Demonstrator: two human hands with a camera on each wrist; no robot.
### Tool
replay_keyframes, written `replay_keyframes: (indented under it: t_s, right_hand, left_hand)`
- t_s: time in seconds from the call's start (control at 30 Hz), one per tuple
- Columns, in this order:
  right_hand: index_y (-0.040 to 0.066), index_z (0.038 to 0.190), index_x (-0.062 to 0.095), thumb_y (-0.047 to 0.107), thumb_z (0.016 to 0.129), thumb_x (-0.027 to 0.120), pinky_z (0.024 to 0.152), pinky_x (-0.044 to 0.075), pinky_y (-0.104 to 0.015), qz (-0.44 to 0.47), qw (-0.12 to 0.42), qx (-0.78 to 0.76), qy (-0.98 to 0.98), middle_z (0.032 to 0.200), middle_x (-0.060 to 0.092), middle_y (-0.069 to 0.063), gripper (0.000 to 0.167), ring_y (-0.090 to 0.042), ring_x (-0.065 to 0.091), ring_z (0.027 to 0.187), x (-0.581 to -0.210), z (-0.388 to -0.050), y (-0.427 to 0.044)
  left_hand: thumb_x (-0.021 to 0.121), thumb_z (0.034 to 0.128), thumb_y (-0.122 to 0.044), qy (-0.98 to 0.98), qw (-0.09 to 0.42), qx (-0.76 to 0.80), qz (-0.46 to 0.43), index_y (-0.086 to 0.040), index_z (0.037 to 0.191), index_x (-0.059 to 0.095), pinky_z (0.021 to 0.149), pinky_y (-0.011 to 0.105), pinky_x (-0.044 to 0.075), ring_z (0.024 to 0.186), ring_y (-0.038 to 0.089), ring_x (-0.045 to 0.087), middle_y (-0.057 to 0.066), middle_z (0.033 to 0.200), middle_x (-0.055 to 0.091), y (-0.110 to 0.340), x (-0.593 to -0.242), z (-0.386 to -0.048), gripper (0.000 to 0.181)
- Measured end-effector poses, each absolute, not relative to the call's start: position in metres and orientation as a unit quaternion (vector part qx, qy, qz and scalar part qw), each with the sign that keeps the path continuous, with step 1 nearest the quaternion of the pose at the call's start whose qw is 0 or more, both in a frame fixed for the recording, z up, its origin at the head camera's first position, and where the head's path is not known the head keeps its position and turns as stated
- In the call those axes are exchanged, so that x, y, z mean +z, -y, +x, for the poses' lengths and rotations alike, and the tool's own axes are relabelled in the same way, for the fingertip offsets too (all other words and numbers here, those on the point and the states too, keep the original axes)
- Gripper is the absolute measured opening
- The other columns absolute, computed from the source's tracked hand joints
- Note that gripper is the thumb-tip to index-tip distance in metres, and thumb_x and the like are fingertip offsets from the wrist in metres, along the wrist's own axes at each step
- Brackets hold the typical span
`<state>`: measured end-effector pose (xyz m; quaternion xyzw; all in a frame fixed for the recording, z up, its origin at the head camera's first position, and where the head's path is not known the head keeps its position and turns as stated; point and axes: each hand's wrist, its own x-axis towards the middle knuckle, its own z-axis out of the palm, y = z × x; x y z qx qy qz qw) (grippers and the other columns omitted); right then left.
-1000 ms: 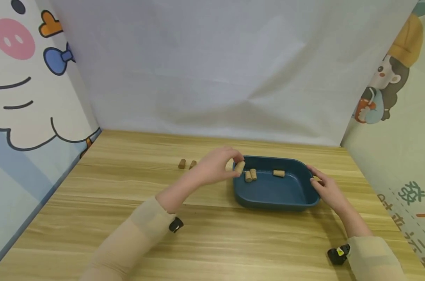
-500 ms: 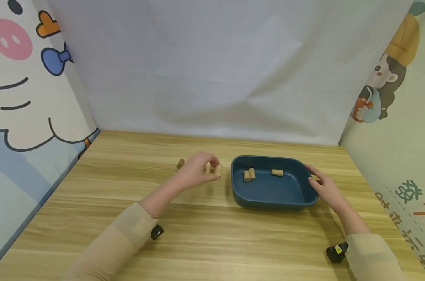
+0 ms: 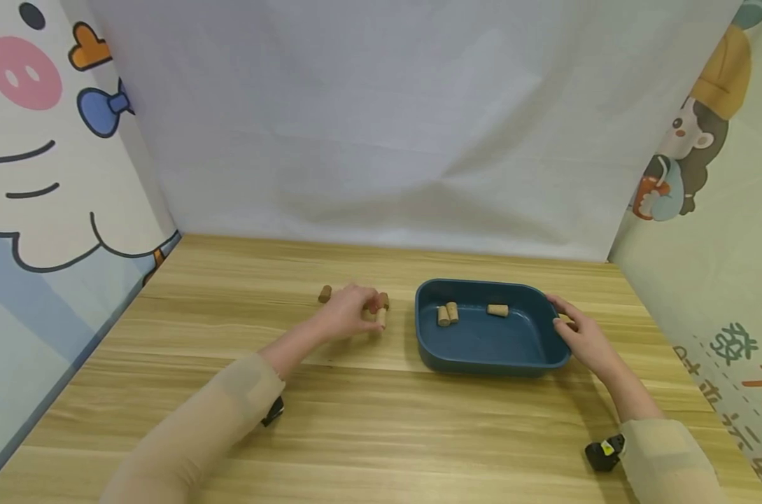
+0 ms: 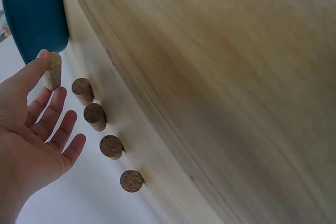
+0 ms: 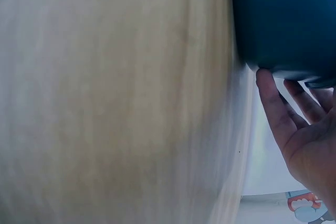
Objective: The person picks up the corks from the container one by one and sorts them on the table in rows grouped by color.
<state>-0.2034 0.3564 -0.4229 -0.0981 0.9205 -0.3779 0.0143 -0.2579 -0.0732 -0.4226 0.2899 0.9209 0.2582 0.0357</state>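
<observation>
My left hand (image 3: 346,313) pinches a cork (image 4: 52,72) between thumb and fingertips, just left of the blue bin. Beside it on the wooden table stand several more corks; one cork (image 3: 325,294) shows left of the hand, and others are partly hidden behind it. In the left wrist view these dark-topped corks (image 4: 95,115) form a row. The blue rectangular bin (image 3: 494,365) has three corks lying in it, a pair (image 3: 447,313) at the left and a single cork (image 3: 497,310) near the back. My right hand (image 3: 587,343) touches the bin's right end with extended fingers.
The wooden table (image 3: 355,434) ends at a white cloth backdrop (image 3: 381,140). Printed cartoon panels rise on the left and right. Both wrists carry a small black camera (image 3: 604,455).
The left hand, holding the cork, has moved left from above the bin's left rim and lower towards the standing corks. The right hand and the bin stay in place.
</observation>
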Motion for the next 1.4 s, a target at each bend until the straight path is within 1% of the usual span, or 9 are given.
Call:
replay_keyframes:
  t_s: [0.07,0.17,0.3,0.6,0.83,1.0,1.1,1.2,1.4]
  right_hand:
    - [0.002,0.148,0.025,0.016,0.102,0.035,0.088,0.045,-0.054,-0.098,0.016,-0.378,-0.92,0.141,0.033,-0.035,0.049,-0.055,0.043,0.119,-0.423,-0.204,-0.356]
    - [0.002,0.149,0.025,0.017,0.102,0.035,0.088,0.045,-0.054,-0.099,0.019,-0.379,-0.92,0.142,0.032,-0.035,0.05,-0.056,0.043,0.118,-0.423,-0.204,-0.356]
    - [0.002,0.149,0.024,0.016,0.102,0.035,0.091,0.043,-0.057,-0.1,0.02,-0.381,-0.919,0.142,0.031,-0.035,0.05,-0.055,0.041,0.121,-0.424,-0.205,-0.356]
    - [0.002,0.148,0.026,0.016,0.102,0.036,0.093,0.04,-0.06,-0.104,0.009,-0.381,-0.919,0.141,0.033,-0.035,0.049,-0.055,0.041,0.121,-0.422,-0.203,-0.354]
    - [0.001,0.148,0.026,0.016,0.102,0.036,0.091,0.042,-0.057,-0.105,0.01,-0.38,-0.919,0.141,0.033,-0.035,0.049,-0.055,0.042,0.119,-0.421,-0.202,-0.354]
    - [0.001,0.148,0.026,0.016,0.102,0.036,0.09,0.043,-0.055,-0.105,0.008,-0.379,-0.919,0.141,0.035,-0.034,0.049,-0.054,0.043,0.119,-0.421,-0.202,-0.354]
    - [0.001,0.148,0.027,0.016,0.102,0.036,0.088,0.045,-0.051,-0.105,0.009,-0.378,-0.92,0.14,0.035,-0.034,0.049,-0.053,0.044,0.119,-0.422,-0.203,-0.354]
    - [0.002,0.148,0.026,0.016,0.102,0.036,0.084,0.049,-0.043,-0.102,0.012,-0.38,-0.919,0.14,0.035,-0.034,0.049,-0.054,0.045,0.117,-0.422,-0.203,-0.355]
    - [0.003,0.148,0.026,0.017,0.102,0.037,0.079,0.049,-0.027,-0.1,0.009,-0.383,-0.918,0.141,0.035,-0.034,0.05,-0.054,0.046,0.117,-0.422,-0.202,-0.356]
  left_hand:
    - [0.079,0.0767,-0.029,-0.923,0.046,0.246,0.291,-0.009,0.092,0.063,0.106,0.042,0.035,0.084,0.017,0.059,0.0,0.087,0.064,0.072,-0.427,-0.261,0.03]
    - [0.078,0.0772,-0.032,-0.928,0.062,0.224,0.292,-0.009,0.097,0.064,0.093,0.036,0.044,0.085,0.015,0.057,-0.001,0.089,0.064,0.07,-0.432,-0.263,0.033]
    - [0.078,0.0769,-0.037,-0.936,0.074,0.191,0.288,-0.011,0.101,0.065,0.082,0.033,0.044,0.089,0.017,0.052,-0.002,0.09,0.062,0.066,-0.433,-0.262,0.038]
    - [0.076,0.0783,-0.038,-0.939,0.082,0.176,0.282,-0.011,0.101,0.065,0.081,0.033,0.042,0.085,0.015,0.05,-0.003,0.088,0.058,0.066,-0.433,-0.259,0.036]
    - [0.076,0.0789,-0.036,-0.937,0.088,0.183,0.286,-0.01,0.103,0.066,0.08,0.031,0.044,0.083,0.013,0.051,-0.002,0.09,0.061,0.065,-0.433,-0.259,0.037]
    - [0.077,0.0782,-0.035,-0.935,0.084,0.184,0.29,-0.01,0.102,0.066,0.081,0.034,0.043,0.083,0.015,0.051,0.0,0.089,0.062,0.065,-0.431,-0.258,0.037]
    - [0.077,0.0777,-0.036,-0.936,0.084,0.181,0.289,-0.009,0.106,0.066,0.083,0.036,0.043,0.086,0.015,0.053,-0.001,0.091,0.062,0.065,-0.431,-0.259,0.04]
    - [0.078,0.0771,-0.035,-0.935,0.082,0.184,0.292,-0.008,0.109,0.065,0.085,0.037,0.044,0.087,0.015,0.055,0.0,0.092,0.063,0.066,-0.431,-0.26,0.044]
    - [0.079,0.0767,-0.032,-0.93,0.073,0.196,0.301,-0.007,0.107,0.064,0.085,0.039,0.045,0.088,0.02,0.057,0.005,0.093,0.066,0.067,-0.42,-0.258,0.042]
